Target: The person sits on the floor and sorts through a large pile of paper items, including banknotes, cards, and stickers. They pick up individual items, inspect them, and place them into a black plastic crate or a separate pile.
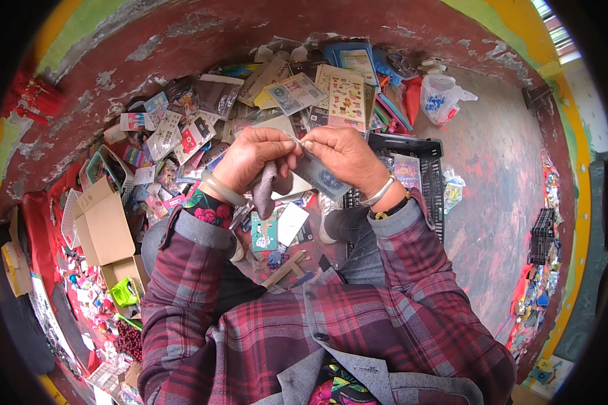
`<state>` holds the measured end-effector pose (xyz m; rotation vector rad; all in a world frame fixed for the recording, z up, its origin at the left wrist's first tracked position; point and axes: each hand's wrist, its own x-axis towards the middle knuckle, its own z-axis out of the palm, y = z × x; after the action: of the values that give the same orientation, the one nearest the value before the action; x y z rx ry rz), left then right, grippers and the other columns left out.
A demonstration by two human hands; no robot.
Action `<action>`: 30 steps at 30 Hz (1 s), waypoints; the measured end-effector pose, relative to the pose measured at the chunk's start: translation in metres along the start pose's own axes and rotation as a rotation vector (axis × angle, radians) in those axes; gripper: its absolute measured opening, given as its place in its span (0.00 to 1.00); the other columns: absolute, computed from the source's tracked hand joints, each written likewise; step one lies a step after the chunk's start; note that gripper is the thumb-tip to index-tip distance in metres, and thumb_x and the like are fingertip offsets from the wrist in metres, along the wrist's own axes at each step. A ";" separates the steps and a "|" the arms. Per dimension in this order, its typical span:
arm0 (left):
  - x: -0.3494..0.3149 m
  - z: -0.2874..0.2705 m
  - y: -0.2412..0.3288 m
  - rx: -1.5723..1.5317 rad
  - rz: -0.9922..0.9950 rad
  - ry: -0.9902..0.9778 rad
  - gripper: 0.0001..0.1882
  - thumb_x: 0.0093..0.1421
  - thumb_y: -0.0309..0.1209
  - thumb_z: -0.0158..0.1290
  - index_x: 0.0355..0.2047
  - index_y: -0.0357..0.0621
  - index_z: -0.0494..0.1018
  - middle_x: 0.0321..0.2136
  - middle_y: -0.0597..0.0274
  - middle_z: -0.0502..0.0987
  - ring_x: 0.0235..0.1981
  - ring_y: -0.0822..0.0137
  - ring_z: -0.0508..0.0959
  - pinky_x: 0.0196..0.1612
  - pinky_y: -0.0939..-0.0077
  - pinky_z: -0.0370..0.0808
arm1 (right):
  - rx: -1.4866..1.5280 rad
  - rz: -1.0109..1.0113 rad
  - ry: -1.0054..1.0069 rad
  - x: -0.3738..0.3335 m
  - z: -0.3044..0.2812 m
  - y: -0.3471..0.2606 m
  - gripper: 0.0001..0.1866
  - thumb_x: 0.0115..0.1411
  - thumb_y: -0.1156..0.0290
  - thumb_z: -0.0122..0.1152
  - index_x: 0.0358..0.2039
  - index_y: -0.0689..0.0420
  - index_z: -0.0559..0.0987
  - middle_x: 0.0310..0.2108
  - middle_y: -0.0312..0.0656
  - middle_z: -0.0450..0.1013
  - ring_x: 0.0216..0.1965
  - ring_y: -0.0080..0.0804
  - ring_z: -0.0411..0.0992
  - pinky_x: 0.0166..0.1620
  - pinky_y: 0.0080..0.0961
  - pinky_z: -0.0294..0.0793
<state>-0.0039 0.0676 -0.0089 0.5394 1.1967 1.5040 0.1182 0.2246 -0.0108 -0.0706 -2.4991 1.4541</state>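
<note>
Above a heap of flat packets, my two hands meet with their fingertips pinched close together. My left hand (pixel 255 162) is closed; a greyish-mauve cloth (pixel 264 192) hangs down from under its fingers. My right hand (pixel 346 159) is closed too, at the top edge of a clear plastic packet (pixel 323 177) with something bluish-grey inside. The packet slants down below the right fingers. What lies between the two pinches is too small to make out. Under my hands, a green card (pixel 264 233) and a white sheet (pixel 292 224) lie on the floor between my feet.
A black plastic crate (pixel 434 177) stands right of my knees. Packaged goods, including a sticker sheet (pixel 346 100), pile against the red wall ahead. A white plastic bag (pixel 442 99) lies at the far right. Left are an open cardboard box (pixel 103 226) and a green basket (pixel 105 166).
</note>
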 end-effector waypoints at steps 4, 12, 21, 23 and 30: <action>-0.002 -0.002 0.008 0.044 -0.081 -0.036 0.11 0.58 0.31 0.48 0.28 0.34 0.75 0.18 0.63 0.74 0.17 0.76 0.71 0.21 0.87 0.65 | -0.015 -0.045 -0.059 -0.001 -0.003 0.001 0.05 0.54 0.73 0.53 0.28 0.59 0.76 0.25 0.46 0.72 0.28 0.44 0.71 0.31 0.31 0.69; -0.005 -0.004 0.015 0.071 -0.194 -0.051 0.12 0.55 0.32 0.49 0.25 0.34 0.75 0.16 0.63 0.74 0.14 0.77 0.69 0.18 0.88 0.62 | -0.118 -0.178 -0.115 0.000 -0.008 0.001 0.05 0.53 0.73 0.55 0.30 0.60 0.77 0.25 0.45 0.72 0.27 0.39 0.71 0.32 0.27 0.69; -0.005 -0.002 0.012 -0.002 -0.126 -0.026 0.11 0.57 0.31 0.47 0.28 0.35 0.73 0.18 0.62 0.74 0.14 0.76 0.69 0.16 0.87 0.62 | 0.382 0.219 -0.127 -0.001 -0.004 -0.001 0.07 0.57 0.73 0.54 0.30 0.64 0.76 0.22 0.34 0.71 0.27 0.16 0.66 0.32 0.17 0.66; -0.003 -0.003 0.011 -0.103 -0.072 0.015 0.10 0.58 0.31 0.46 0.29 0.36 0.72 0.18 0.62 0.74 0.14 0.76 0.69 0.15 0.87 0.62 | 0.347 0.233 -0.088 -0.001 -0.005 0.005 0.08 0.57 0.73 0.54 0.31 0.65 0.77 0.23 0.35 0.72 0.27 0.16 0.67 0.31 0.17 0.67; 0.006 -0.015 0.002 -0.146 0.113 0.267 0.09 0.60 0.33 0.50 0.30 0.39 0.71 0.17 0.68 0.71 0.14 0.79 0.67 0.17 0.90 0.62 | 0.444 0.346 0.180 0.002 -0.004 -0.001 0.09 0.57 0.73 0.55 0.33 0.67 0.78 0.25 0.34 0.74 0.26 0.15 0.69 0.30 0.14 0.68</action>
<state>-0.0191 0.0671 -0.0144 0.3193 1.2629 1.7859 0.1168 0.2274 -0.0075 -0.5468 -2.0389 2.0037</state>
